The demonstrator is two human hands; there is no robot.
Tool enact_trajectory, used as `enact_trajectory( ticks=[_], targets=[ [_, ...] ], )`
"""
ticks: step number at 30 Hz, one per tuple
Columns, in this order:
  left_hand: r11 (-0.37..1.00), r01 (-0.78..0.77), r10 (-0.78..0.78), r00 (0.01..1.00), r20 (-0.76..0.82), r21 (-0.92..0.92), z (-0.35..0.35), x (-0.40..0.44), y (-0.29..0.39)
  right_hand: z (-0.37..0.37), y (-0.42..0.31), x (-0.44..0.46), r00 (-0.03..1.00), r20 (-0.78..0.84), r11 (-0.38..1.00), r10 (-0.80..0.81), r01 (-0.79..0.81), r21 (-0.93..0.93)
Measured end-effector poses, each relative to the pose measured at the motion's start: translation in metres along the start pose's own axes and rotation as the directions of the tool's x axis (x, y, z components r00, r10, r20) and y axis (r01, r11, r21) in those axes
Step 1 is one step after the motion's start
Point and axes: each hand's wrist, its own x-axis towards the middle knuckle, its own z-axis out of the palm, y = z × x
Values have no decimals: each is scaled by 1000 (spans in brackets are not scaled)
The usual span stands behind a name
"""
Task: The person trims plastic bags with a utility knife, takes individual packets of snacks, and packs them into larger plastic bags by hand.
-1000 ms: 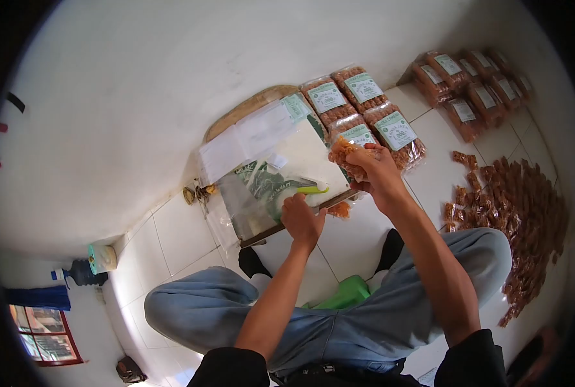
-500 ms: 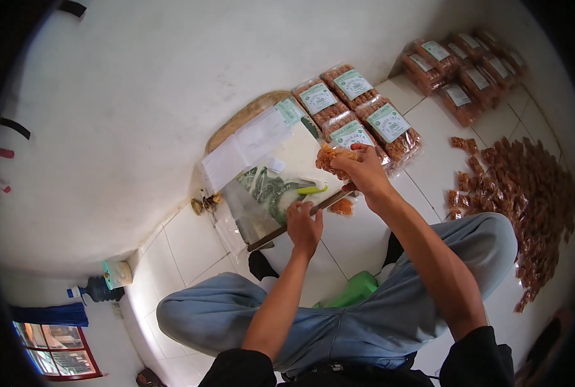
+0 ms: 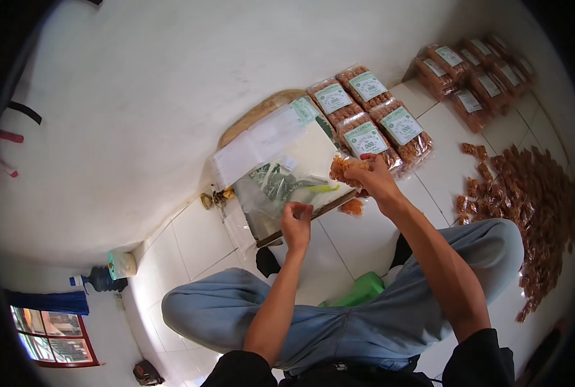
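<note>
My right hand (image 3: 379, 183) is closed around a small clear packet of orange-brown snacks (image 3: 345, 168), held above the right edge of a low board (image 3: 321, 147). Over the board's near edge is my left hand (image 3: 296, 227), its fingers curled together close to clear plastic bags (image 3: 262, 205); whether it pinches anything is not visible. A yellow-green handled tool (image 3: 323, 188) lies on the plastic between the hands. White plastic sheets (image 3: 252, 149) cover the board's far left side. One orange snack packet (image 3: 351, 206) rests on the floor beside the board, under my right hand.
Several large labelled snack packs (image 3: 400, 127) stand right behind the board, with more stacked packs (image 3: 487, 84) in the far corner. A wide heap of small packets (image 3: 526, 203) covers the floor at right. A green object (image 3: 360, 290) sits between my legs.
My left hand has lifted off the board's edge and its fingers have drawn together. The right hand still holds the snack packet. The whole view has shifted slightly.
</note>
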Motion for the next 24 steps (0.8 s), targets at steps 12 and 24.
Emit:
enact_trajectory(
  ticks=[12,24],
  targets=[
    [992,-81,83,996,-18,96,-24,0,19,21,2,-27,811,582,982,-65,-50,180],
    [988,-145,141,987,83,54,-19,-5,5,25,33,-9,927,362,976,-98,18,219]
  ],
)
